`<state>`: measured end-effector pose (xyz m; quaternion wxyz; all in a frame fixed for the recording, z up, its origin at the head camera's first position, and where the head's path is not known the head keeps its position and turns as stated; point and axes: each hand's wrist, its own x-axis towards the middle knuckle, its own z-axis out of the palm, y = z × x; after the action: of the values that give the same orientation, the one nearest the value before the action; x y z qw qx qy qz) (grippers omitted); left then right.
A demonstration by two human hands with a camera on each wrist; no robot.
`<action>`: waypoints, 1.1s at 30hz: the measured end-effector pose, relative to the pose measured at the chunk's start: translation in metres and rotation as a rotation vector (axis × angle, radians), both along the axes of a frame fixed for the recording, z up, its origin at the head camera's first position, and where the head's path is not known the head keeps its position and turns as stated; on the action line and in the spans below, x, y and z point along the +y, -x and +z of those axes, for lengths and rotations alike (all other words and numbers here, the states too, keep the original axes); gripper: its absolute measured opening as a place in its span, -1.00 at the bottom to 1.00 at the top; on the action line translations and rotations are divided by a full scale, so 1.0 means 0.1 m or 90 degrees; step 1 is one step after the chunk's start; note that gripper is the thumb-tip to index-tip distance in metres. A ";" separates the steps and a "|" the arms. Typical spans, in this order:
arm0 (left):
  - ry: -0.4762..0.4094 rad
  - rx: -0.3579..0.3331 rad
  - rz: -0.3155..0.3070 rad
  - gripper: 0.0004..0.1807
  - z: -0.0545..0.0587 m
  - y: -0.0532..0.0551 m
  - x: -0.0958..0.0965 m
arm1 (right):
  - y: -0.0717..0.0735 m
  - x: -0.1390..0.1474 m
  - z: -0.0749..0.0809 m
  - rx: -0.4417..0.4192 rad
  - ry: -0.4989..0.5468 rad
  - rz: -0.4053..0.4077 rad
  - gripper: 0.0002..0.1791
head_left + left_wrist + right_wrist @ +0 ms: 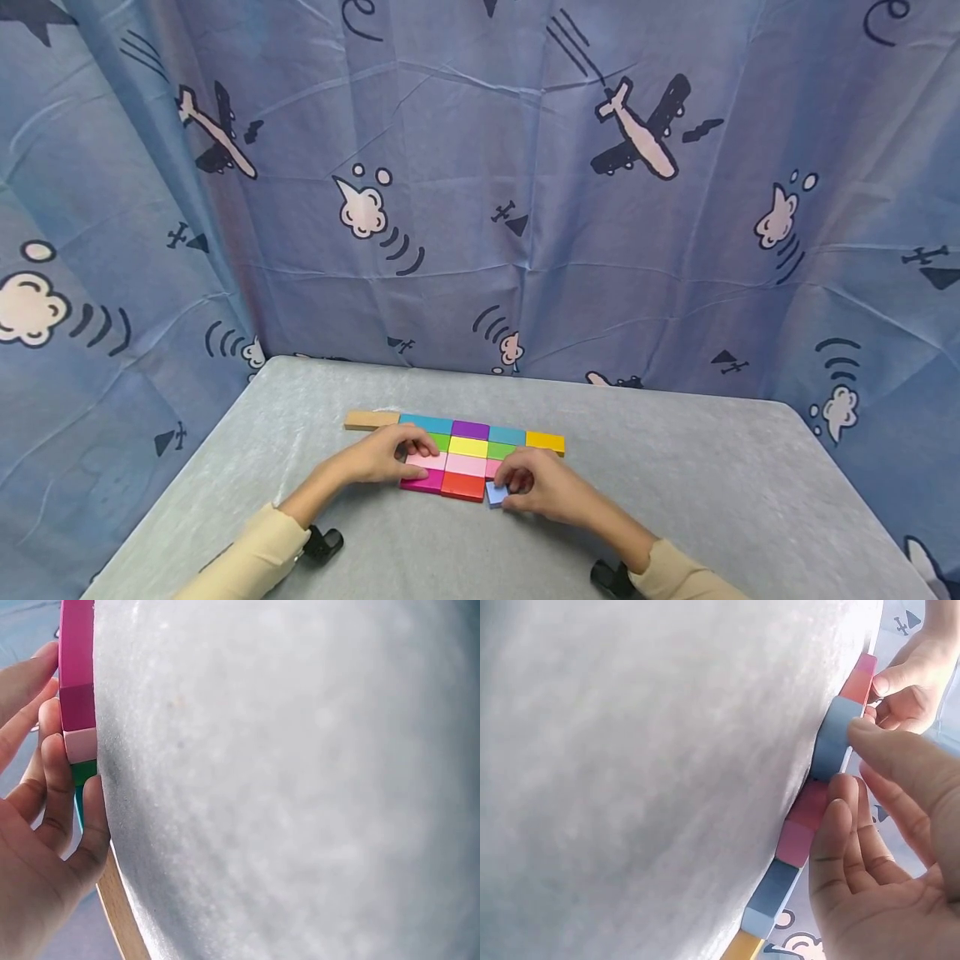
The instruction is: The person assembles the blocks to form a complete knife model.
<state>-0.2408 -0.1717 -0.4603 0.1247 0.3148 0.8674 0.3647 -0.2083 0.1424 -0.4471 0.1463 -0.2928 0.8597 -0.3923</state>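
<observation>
Rows of coloured blocks lie flat against each other on the table. My left hand (382,456) rests at the left end of the rows, its thumb at the magenta block (422,482) and its fingers over a pale pink block (427,461). Between the thumb and fingers of my right hand (553,487) is a light blue block (495,495), beside the right end of the red block (462,486) in the front row. In the right wrist view, the thumb presses on that light blue block (834,739). The right hand partly covers the right ends of the middle rows.
Behind the front row are yellow (468,447) and purple (470,430) blocks. A wooden block (371,419) ends the back row at left, a golden yellow block (545,442) at right. The grey-white table (697,475) extends around them, before a blue airplane-print curtain (450,125).
</observation>
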 end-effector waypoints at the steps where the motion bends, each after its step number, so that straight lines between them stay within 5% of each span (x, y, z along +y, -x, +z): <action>1: 0.000 0.000 0.000 -0.74 0.00 0.00 0.00 | 0.00 0.00 0.00 0.001 0.000 -0.001 -0.78; 33: -0.005 0.013 -0.018 -0.74 0.02 -0.01 0.00 | -0.02 0.00 0.02 0.010 0.062 0.006 -0.78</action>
<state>-0.2402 -0.1721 -0.4583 0.1196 0.3315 0.8626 0.3629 -0.2065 0.1419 -0.4447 0.1268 -0.3070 0.8394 -0.4302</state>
